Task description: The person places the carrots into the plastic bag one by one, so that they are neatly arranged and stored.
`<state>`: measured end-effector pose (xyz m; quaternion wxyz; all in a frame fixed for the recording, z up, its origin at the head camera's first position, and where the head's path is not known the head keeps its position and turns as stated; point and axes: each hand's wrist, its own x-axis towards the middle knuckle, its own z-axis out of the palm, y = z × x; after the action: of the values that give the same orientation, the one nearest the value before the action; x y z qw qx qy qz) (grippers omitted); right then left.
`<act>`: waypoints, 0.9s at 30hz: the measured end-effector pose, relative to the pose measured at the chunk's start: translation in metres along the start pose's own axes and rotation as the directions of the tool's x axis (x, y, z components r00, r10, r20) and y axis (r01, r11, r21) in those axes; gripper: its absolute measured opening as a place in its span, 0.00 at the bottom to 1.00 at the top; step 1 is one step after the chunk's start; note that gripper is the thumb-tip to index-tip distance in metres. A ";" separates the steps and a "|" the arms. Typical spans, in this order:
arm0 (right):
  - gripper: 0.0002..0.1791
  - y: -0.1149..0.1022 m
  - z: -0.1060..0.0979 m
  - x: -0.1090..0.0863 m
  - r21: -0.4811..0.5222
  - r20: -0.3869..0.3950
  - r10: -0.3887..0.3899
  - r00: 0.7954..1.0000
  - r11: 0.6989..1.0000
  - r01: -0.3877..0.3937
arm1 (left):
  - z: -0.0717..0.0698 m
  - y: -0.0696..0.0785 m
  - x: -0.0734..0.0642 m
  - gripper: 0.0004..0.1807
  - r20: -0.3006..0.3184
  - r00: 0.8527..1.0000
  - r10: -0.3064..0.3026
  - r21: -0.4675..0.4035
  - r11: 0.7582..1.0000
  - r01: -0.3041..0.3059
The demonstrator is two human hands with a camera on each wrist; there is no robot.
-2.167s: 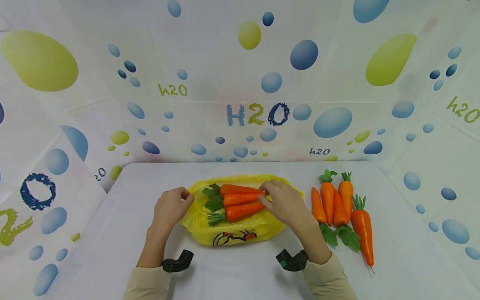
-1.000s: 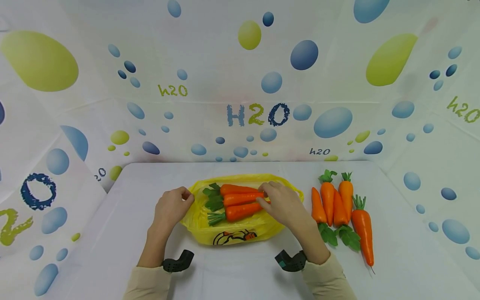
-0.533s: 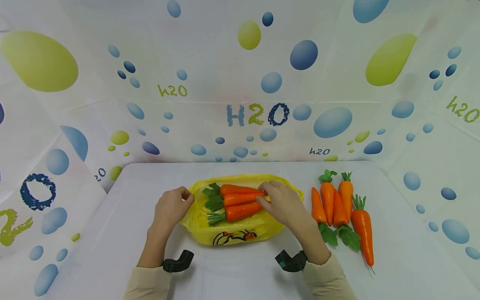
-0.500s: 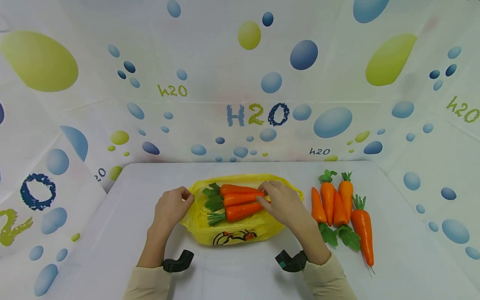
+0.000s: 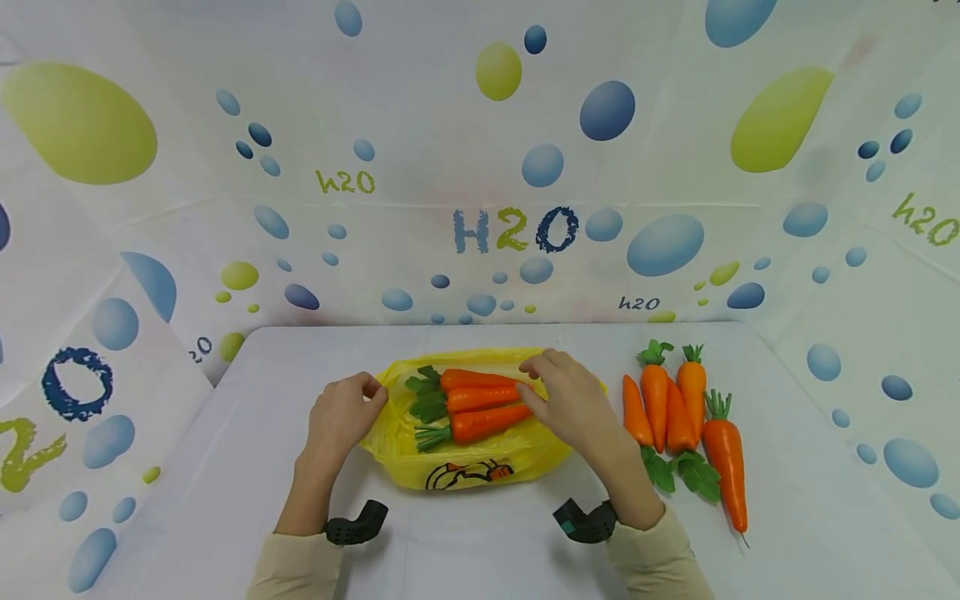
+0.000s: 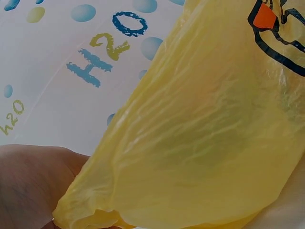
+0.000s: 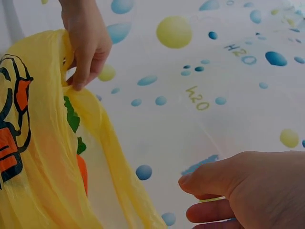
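Note:
A yellow plastic bag [image 5: 408, 468] with a black and orange print lies with its mouth spread. In it show several orange carrots [image 5: 483, 425], their green tops pointing left. My left hand [image 5: 341, 414] pinches the bag's left rim; in the right wrist view the left hand's thumb and fingers [image 7: 86, 67] close on the yellow edge. Over the bag's right side, my right hand [image 5: 576, 407] hovers by the carrot tips with parted, slightly bent fingers and nothing between them. It covers part of the right rim. The bag [image 6: 200, 143] fills most of the left wrist view.
Right of the bag lies a group of several loose carrots [image 5: 678, 412], with one larger carrot [image 5: 726, 467] at its right edge. A white cloth [image 5: 450, 558] covers the table. Behind it rises a backdrop [image 5: 420, 108] with blue and green spots.
My right hand has drawn slightly back and to the right from the carrot tips, and its fingers have spread apart. The left hand keeps its hold on the bag's rim.

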<state>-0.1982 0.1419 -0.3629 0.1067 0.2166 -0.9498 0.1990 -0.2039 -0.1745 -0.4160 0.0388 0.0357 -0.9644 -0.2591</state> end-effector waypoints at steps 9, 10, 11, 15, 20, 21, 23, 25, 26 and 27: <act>0.18 0.018 -0.012 0.000 0.004 -0.050 0.077 0.996 0.997 -0.077 | 0.001 0.000 0.000 0.15 -0.006 1.000 -0.001 -0.003 1.000 0.001; 0.19 0.021 -0.013 0.000 0.007 -0.051 0.089 0.995 0.996 -0.089 | 0.001 0.000 0.000 0.15 -0.005 1.000 -0.005 -0.003 1.000 0.005; 0.19 0.024 -0.014 0.000 0.010 -0.052 0.099 0.994 0.995 -0.098 | 0.000 0.000 0.000 0.15 -0.003 1.000 -0.005 -0.003 1.000 0.005; 0.20 0.038 -0.018 -0.001 0.027 -0.082 0.115 0.990 0.993 -0.114 | 0.000 0.000 0.000 0.15 0.000 1.000 -0.003 -0.001 1.000 0.003; 0.20 0.053 -0.023 -0.005 0.072 -0.122 0.139 0.983 0.989 -0.131 | 0.001 0.000 0.000 0.15 -0.002 1.000 0.002 0.004 1.000 -0.002; 0.20 0.056 -0.025 -0.005 0.076 -0.124 0.151 0.981 0.987 -0.143 | 0.001 0.000 0.000 0.15 -0.002 1.000 0.002 0.005 1.000 -0.002; 0.21 0.061 -0.027 -0.006 0.075 -0.123 0.182 0.976 0.982 -0.174 | 0.001 0.000 0.000 0.15 -0.001 1.000 0.001 0.005 1.000 -0.001; 0.21 0.067 -0.030 -0.008 0.074 -0.118 0.217 0.969 0.975 -0.210 | 0.001 0.000 0.000 0.15 0.000 1.000 0.002 0.004 1.000 -0.002; 0.22 0.069 -0.032 -0.008 0.076 -0.118 0.233 0.965 0.971 -0.225 | 0.002 0.000 0.000 0.15 0.001 1.000 0.001 0.004 1.000 -0.001; 0.22 0.072 -0.034 -0.009 0.078 -0.119 0.247 0.962 0.968 -0.239 | 0.002 0.000 0.000 0.15 0.001 1.000 0.001 0.003 1.000 -0.001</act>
<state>-0.2184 0.2189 -0.3590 0.1350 0.0883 -0.9537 0.2536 -0.2036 -0.1735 -0.4176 0.0384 0.0351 -0.9649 -0.2574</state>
